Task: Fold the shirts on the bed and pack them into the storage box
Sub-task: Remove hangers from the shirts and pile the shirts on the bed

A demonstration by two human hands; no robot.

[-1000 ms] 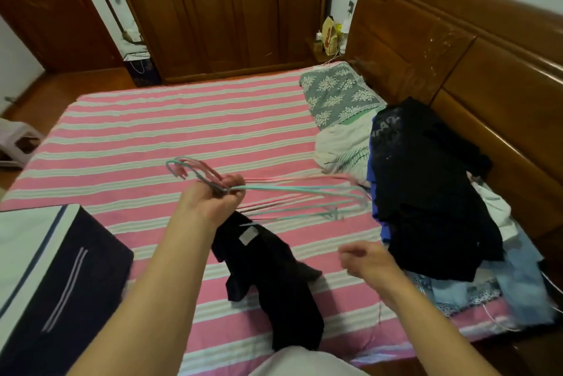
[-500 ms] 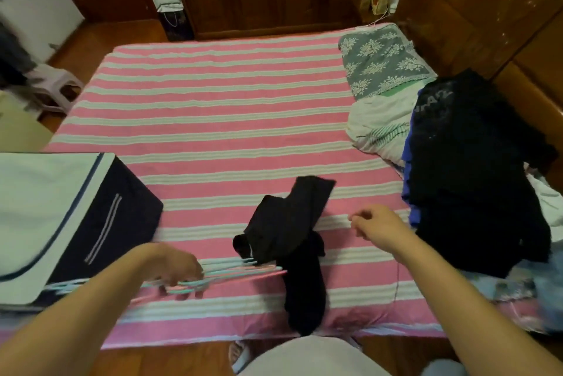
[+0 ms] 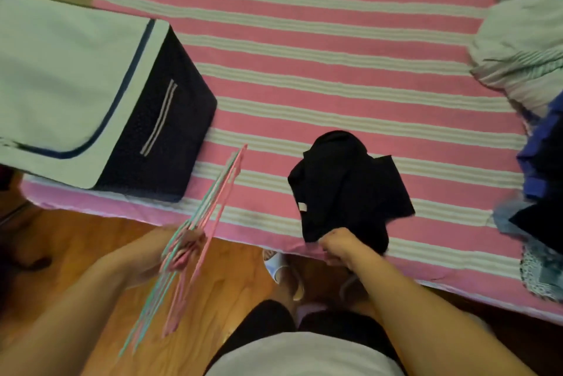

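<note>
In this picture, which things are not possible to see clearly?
- Head view: hangers are motion-blurred; their number is unclear.
- Storage box: cut off by the left edge, lid covers the inside.
- Clothes pile: cut off by the right edge.
- Right hand fingers: hidden in the black shirt.

Striped bed [image 3: 335, 49] w/ storage box [image 3: 158, 138], black shirt [image 3: 344, 187], clothes pile [image 3: 542, 162] on it.

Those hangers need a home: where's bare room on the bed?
Bare striped sheet lies between the storage box and the black shirt, and wider beyond both. The right edge is crowded by the clothes pile.
</note>
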